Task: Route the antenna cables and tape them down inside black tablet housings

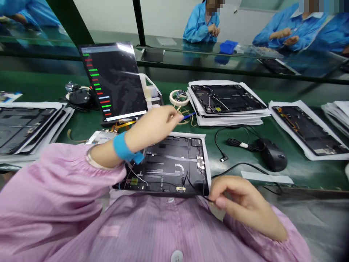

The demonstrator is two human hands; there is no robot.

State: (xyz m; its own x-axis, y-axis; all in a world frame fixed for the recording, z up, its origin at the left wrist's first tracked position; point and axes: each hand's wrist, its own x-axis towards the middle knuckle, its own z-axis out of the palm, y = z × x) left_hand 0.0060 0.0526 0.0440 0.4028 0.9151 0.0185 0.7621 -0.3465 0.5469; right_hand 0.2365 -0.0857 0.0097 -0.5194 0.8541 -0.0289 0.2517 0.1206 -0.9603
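Observation:
A black tablet back panel [174,163] with thin wires lies on a white sheet right in front of me. My left hand [155,125] is raised above its far edge with the fingers closed on a thin blue tool [188,116]; a blue strap [124,147] circles the wrist. At the panel's near right corner my right hand [237,200] pinches a thin black wire [208,198]. Pink sleeves cover both arms.
An upright tablet [114,80] showing red and green bars stands behind the panel. Stacks of similar panels [226,100] lie left, centre-back and right. A black mouse [274,156], loose cables and a tape roll [178,97] sit on the green mat. Two people in blue work behind.

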